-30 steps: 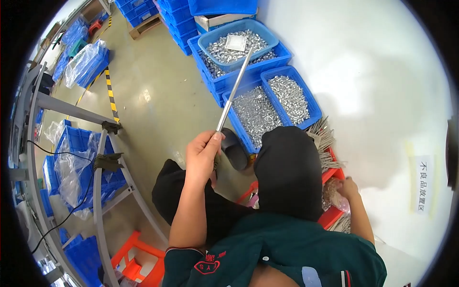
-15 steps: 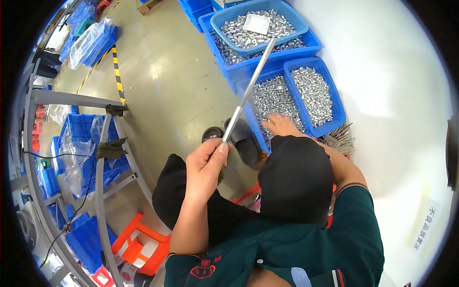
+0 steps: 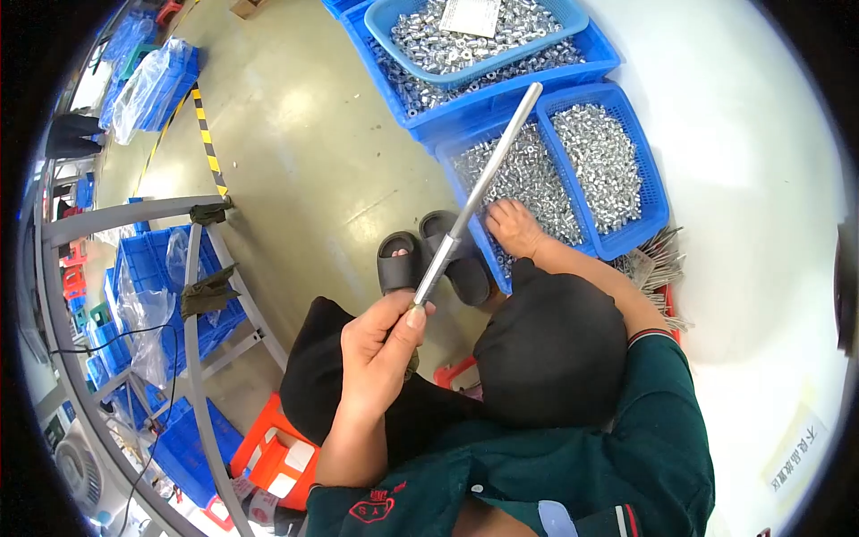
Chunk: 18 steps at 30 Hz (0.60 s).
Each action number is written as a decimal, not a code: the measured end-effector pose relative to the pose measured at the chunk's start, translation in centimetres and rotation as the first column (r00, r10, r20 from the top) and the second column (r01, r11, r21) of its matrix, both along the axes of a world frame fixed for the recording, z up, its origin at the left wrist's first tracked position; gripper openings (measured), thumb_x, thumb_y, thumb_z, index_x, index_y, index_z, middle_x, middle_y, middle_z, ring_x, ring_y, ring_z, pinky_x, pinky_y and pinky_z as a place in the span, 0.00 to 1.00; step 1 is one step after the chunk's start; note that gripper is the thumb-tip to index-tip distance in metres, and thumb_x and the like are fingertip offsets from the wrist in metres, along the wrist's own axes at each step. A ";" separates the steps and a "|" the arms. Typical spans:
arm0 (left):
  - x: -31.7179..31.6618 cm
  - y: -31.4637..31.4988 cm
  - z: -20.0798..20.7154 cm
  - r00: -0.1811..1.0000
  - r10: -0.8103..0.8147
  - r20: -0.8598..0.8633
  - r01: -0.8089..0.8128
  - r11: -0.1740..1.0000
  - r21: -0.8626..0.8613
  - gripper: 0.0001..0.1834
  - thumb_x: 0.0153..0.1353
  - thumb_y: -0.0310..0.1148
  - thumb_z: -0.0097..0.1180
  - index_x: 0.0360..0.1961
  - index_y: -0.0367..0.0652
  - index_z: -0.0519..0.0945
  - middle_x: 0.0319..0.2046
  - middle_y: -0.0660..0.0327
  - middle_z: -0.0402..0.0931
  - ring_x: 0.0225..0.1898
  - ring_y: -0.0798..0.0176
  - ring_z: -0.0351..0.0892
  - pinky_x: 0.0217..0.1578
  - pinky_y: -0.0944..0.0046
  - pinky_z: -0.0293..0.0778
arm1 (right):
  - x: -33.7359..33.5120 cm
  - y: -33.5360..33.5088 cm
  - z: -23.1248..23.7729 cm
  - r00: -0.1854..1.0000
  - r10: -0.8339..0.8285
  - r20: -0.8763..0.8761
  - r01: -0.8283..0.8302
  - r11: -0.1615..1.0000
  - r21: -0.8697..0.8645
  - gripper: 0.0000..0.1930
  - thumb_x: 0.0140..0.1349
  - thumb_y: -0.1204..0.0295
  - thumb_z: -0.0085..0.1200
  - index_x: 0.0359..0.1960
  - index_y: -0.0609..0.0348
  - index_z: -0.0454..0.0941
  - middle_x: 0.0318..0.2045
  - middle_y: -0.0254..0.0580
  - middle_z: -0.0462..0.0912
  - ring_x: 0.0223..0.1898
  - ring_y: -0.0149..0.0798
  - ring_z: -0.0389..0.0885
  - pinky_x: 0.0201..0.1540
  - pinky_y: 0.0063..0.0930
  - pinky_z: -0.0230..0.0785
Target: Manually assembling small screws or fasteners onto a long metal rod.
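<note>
Slim metal rod (image 3: 481,190), mid-frame, pinched in my left hand (image 3: 376,353).
Looks stiff, smooth, light; best held at its lower end. My right hand (image 3: 514,229) half-curls among small metal fittings (image 3: 539,168); I can't tell its grasp.

A factory workshop, with blue bins (image 3: 637,242) of small metal parts (image 3: 598,166) and striped floor tape (image 3: 208,143)

On the white wall (image 3: 743,268) at the lower right of the frame I see a pale paper sign (image 3: 796,449) with black characters. My dark green shirt (image 3: 573,474), at the bottom, carries a red emblem (image 3: 371,510) with lettering. Print on the white slip (image 3: 471,15), top centre, is too small to read.
</note>
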<state>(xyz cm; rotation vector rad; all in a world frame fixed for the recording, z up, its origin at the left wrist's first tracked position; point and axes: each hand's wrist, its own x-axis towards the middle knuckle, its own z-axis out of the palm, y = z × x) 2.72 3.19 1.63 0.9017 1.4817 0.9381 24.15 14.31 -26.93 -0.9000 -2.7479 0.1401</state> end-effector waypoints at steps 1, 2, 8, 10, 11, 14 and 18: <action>0.0 0.1 0.0 1.000 0.000 -0.002 0.000 1.000 -0.004 0.09 0.60 0.29 0.50 0.35 0.32 0.77 0.19 0.68 0.67 0.22 0.77 0.62 0.24 0.76 0.61 | 0.3 0.2 0.0 0.998 0.001 0.069 0.001 1.000 -0.031 0.08 0.51 0.70 0.43 0.31 0.56 0.73 0.34 0.39 0.73 0.42 0.39 0.70 0.42 0.32 0.61; 0.0 0.1 0.0 1.000 -0.001 -0.003 0.001 1.000 -0.006 0.09 0.60 0.29 0.50 0.35 0.32 0.77 0.19 0.68 0.67 0.22 0.77 0.62 0.24 0.76 0.61 | 0.5 0.4 0.1 0.994 -0.020 0.107 0.022 0.999 -0.025 0.06 0.51 0.70 0.43 0.28 0.55 0.72 0.31 0.38 0.72 0.37 0.39 0.70 0.37 0.32 0.62; 0.0 0.0 0.1 1.000 0.012 0.003 -0.012 1.000 0.018 0.09 0.60 0.29 0.50 0.35 0.33 0.77 0.19 0.68 0.67 0.22 0.77 0.62 0.23 0.76 0.61 | 2.1 -0.1 0.0 0.951 -0.105 0.292 0.167 0.966 -0.198 0.07 0.52 0.70 0.44 0.30 0.56 0.73 0.30 0.42 0.75 0.32 0.46 0.76 0.34 0.41 0.69; 0.1 -0.1 0.0 1.000 0.001 -0.013 0.000 0.999 0.044 0.09 0.61 0.29 0.50 0.35 0.33 0.77 0.19 0.69 0.67 0.22 0.77 0.62 0.23 0.76 0.61 | 2.1 0.2 0.2 0.944 -0.118 0.309 0.198 0.950 -0.243 0.07 0.53 0.70 0.44 0.30 0.57 0.73 0.30 0.43 0.76 0.31 0.48 0.78 0.34 0.45 0.70; 0.1 -0.2 0.0 1.000 0.002 -0.015 -0.001 0.999 0.048 0.09 0.61 0.29 0.50 0.35 0.33 0.77 0.19 0.69 0.67 0.22 0.77 0.62 0.23 0.76 0.61 | 2.0 0.5 0.5 0.940 -0.289 0.179 0.334 0.883 -0.328 0.08 0.53 0.68 0.46 0.29 0.58 0.73 0.27 0.44 0.76 0.30 0.48 0.78 0.32 0.43 0.70; 0.3 -0.3 0.1 0.999 -0.026 -0.048 0.029 0.997 0.069 0.09 0.61 0.30 0.51 0.35 0.34 0.77 0.19 0.69 0.67 0.21 0.78 0.62 0.22 0.77 0.60 | 2.5 3.0 0.9 0.651 -0.759 0.024 0.471 0.379 -0.797 0.16 0.55 0.59 0.53 0.22 0.61 0.74 0.18 0.43 0.76 0.23 0.40 0.77 0.21 0.35 0.67; 0.3 -0.3 0.2 0.999 -0.030 0.025 0.029 0.999 0.032 0.10 0.62 0.31 0.50 0.35 0.35 0.77 0.18 0.70 0.66 0.19 0.80 0.61 0.19 0.77 0.58 | 3.1 4.7 2.4 0.275 -0.910 0.309 -0.576 -0.414 -0.705 0.11 0.61 0.63 0.46 0.31 0.60 0.70 0.22 0.37 0.71 0.17 0.30 0.67 0.10 0.15 0.52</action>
